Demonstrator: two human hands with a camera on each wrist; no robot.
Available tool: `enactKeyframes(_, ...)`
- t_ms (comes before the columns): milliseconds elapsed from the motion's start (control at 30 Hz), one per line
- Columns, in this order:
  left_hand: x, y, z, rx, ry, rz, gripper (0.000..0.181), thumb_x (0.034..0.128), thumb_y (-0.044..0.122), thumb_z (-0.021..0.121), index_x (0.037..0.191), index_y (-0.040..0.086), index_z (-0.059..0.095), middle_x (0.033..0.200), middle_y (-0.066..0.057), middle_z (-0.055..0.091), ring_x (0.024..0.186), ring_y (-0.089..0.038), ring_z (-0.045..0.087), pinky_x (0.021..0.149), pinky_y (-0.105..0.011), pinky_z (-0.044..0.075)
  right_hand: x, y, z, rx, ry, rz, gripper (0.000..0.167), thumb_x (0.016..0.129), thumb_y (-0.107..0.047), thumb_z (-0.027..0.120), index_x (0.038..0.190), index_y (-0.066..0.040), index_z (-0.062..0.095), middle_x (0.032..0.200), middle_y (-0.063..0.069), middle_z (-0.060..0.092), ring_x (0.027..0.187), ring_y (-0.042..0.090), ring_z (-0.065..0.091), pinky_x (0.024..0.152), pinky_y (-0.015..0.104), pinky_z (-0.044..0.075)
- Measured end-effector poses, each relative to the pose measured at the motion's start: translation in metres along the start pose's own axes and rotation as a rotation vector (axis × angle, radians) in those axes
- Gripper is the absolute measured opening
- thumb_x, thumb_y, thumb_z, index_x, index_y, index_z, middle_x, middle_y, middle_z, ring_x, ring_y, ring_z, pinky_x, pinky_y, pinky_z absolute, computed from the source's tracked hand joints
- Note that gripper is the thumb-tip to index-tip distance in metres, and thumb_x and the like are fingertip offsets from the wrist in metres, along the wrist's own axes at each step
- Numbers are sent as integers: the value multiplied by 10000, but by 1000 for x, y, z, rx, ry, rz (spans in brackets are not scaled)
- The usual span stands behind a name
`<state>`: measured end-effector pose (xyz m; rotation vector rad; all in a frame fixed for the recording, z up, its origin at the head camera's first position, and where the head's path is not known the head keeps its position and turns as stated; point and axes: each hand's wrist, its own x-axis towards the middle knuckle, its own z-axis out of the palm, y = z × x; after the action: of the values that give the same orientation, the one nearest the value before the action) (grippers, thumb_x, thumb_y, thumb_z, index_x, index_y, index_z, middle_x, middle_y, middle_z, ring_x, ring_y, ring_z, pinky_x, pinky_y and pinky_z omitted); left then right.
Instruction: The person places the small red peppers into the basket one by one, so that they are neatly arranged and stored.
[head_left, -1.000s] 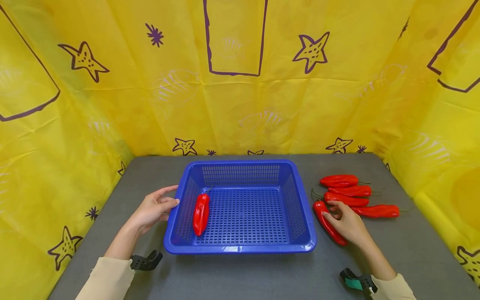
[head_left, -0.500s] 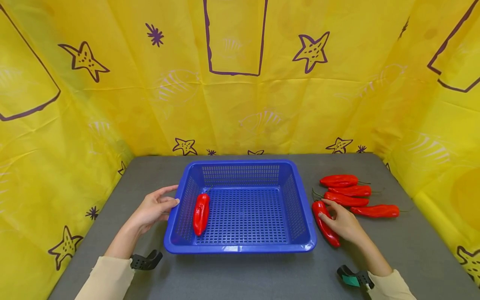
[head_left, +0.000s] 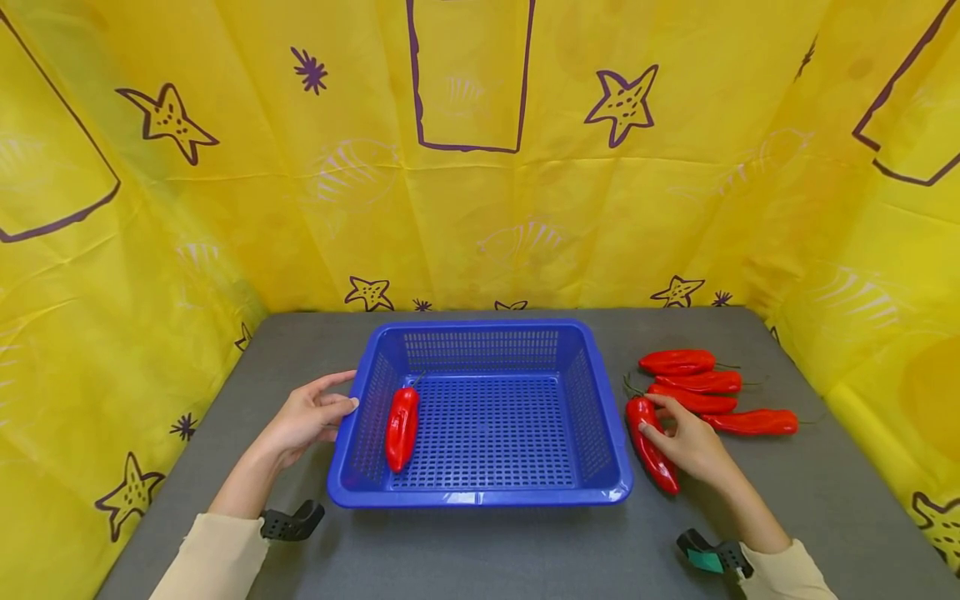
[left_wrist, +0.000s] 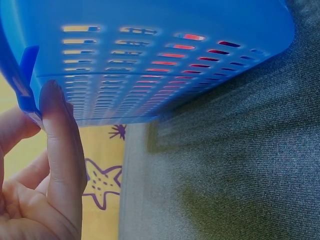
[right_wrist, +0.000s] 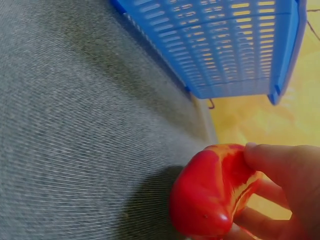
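Though near basket rim [head_left: 612,417], pepper [head_left: 651,454] apart, in right fingers [right_wrist: 272,161].

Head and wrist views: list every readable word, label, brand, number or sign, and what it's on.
No readable text in any view.
Yellow cloth: drawings only, such as starfish and fish; no words or numbers.
Blue basket: no lettering visible.
Red peppers: no stickers or labels visible.
Green patch on the right wrist's black band: too small to tell if anything's printed.
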<state>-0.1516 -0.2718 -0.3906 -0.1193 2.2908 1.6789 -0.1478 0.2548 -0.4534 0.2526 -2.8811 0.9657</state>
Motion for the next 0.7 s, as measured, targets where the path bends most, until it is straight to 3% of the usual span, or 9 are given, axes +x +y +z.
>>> enactKeyframes(133, 0, -1, 0, -6, -3, 3, 634, 887, 213, 614, 1417, 80, 293, 976, -140, 658, 825, -258, 672, 707, -400, 562, 2, 0, -3, 1, 29, -14, 497, 804, -207, 694, 1236, -57, 502, 982, 195, 644, 714, 229, 633, 636, 385, 523)
enactKeyframes(433, 0, -1, 0, -12, -3, 3, 637, 885, 212, 616, 1417, 78, 292, 973, -142, 660, 817, -257, 672, 701, -400, 563, 8, -6, -17, 5, 8, 0, 505, 825, -242, 684, 1258, -84, 478, 1001, 203, 650, 702, 204, 620, 632, 343, 504)
enactKeyframes(700, 0, -1, 0, -8, 1, 2, 643, 884, 217, 618, 1420, 82, 289, 976, -144, 659, 818, -260, 672, 701, -401, 562, 16, -14, -28, 40, -12, -5, 539, 840, -264, 671, 1285, -72, 435, 1068, 261, 608, 835, 348, 647, 687, 448, 546)
